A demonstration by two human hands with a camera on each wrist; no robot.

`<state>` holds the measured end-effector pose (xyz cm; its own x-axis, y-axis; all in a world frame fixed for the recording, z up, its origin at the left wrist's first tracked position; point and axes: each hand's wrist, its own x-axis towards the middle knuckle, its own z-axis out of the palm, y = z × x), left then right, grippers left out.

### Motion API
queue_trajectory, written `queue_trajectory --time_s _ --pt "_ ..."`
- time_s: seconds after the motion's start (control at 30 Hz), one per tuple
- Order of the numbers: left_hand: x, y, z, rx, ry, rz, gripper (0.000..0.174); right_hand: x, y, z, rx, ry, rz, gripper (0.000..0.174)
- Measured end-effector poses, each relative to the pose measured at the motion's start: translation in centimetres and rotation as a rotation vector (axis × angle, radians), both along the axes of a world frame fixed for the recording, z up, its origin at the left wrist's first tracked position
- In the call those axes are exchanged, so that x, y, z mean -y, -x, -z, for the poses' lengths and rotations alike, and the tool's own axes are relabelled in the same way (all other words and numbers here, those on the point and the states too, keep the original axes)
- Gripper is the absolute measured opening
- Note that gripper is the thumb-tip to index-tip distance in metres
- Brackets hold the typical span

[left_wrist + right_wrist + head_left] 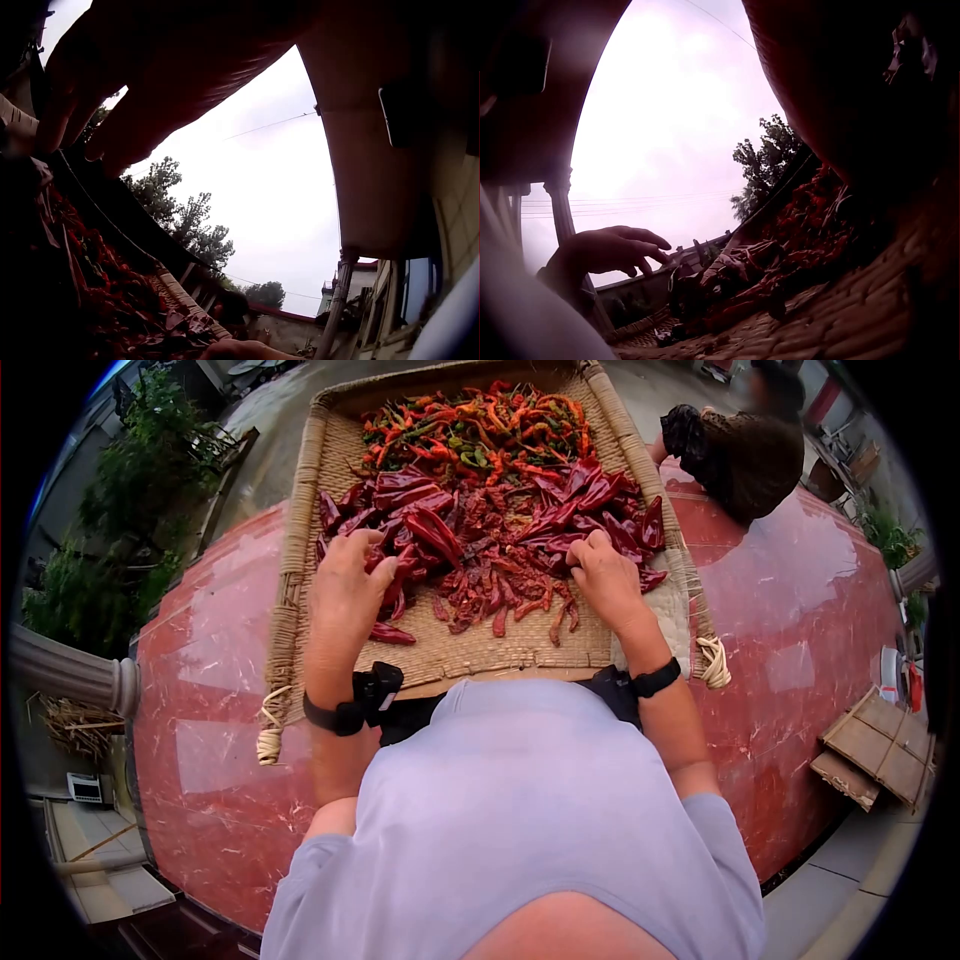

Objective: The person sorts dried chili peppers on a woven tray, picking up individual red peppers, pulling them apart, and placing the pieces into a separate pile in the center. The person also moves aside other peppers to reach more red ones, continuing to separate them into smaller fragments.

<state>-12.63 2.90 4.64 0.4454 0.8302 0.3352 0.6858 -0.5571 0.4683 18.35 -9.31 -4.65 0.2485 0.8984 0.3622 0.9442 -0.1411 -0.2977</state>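
Note:
A long woven wicker tray holds dried chili peppers in several groups. Large dark-red peppers lie on its left, and more large dark-red peppers on its right. Small wrinkled red peppers spread between them. My left hand hovers at the left pile with thumb and fingers apart; nothing shows between them in the left wrist view. My right hand is at the near edge of the right pile, fingers bent downward. I cannot tell whether its fingertips pinch a pepper.
Thin orange, red and green chilies cover the tray's far end. Red polished floor surrounds the tray. Another person sits low at the far right. Flattened cardboard lies to the right, and a pale column stands left.

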Motion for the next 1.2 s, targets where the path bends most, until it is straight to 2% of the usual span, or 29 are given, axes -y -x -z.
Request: queue_trajectory --time_s 0.1,0.17,0.27,0.37,0.4,0.6,0.7,0.8,0.9,0.93,1.03,1.07,1.13,1.17,1.2 --pt "1.5 -2.4 0.2 0.174 0.232 0.286 0.031 0.4 0.5 -0.9 -0.145 -0.101 -0.045 0.013" --pt "2.4 -3.9 0.0 0.059 0.315 0.336 0.030 0.6 0.3 -1.2 -0.101 -0.065 -0.057 0.021" --pt "2.7 -5.6 0.9 -0.014 0.224 0.424 0.031 0.8 0.0 -0.9 -0.046 0.027 -0.082 0.035" --pt "3.1 -6.7 0.5 -0.099 0.313 0.473 0.030 0.4 0.4 -0.7 -0.013 0.031 -0.128 0.036" --pt "2.9 -6.9 1.0 -0.059 0.265 0.508 0.028 0.4 0.5 -0.9 -0.023 -0.018 -0.154 0.032" --pt "3.2 -7.2 1.2 -0.098 0.335 0.474 0.025 0.6 0.0 -0.9 -0.035 -0.033 -0.229 0.022" --pt "3.3 -7.2 1.3 -0.063 0.356 0.461 0.024 0.7 -0.3 -0.8 -0.099 -0.081 -0.125 0.026" --pt "2.8 -7.5 2.4 0.037 0.281 0.501 0.031 0.7 -0.3 -2.5 -0.208 -0.301 -0.101 0.031" --pt "3.6 -8.4 2.9 0.183 0.242 0.444 0.042 0.5 0.1 -3.6 -0.559 -0.296 -0.088 0.033" --pt "3.7 -8.7 2.9 0.235 0.306 0.455 0.041 0.9 1.4 -5.0 -0.755 -0.243 -0.087 0.029" --pt "4.0 -9.4 2.8 0.394 0.492 0.485 0.042 0.4 2.9 -4.3 -1.210 -0.203 -0.362 0.030" --pt "3.8 -9.2 2.8 0.354 0.460 0.477 0.039 0.4 3.5 -4.5 -1.277 -0.149 -0.399 0.030" --pt "3.1 -8.2 2.6 0.270 0.392 0.457 0.034 0.5 3.7 -5.2 -1.170 -0.127 -0.332 0.029" --pt "2.8 -7.5 2.1 0.189 0.327 0.345 0.028 0.5 3.8 -5.4 -1.118 -0.117 -0.299 0.029" --pt "2.5 -6.5 1.7 0.176 0.282 0.286 0.027 0.0 2.8 -4.5 -0.654 -0.152 -0.195 0.031"
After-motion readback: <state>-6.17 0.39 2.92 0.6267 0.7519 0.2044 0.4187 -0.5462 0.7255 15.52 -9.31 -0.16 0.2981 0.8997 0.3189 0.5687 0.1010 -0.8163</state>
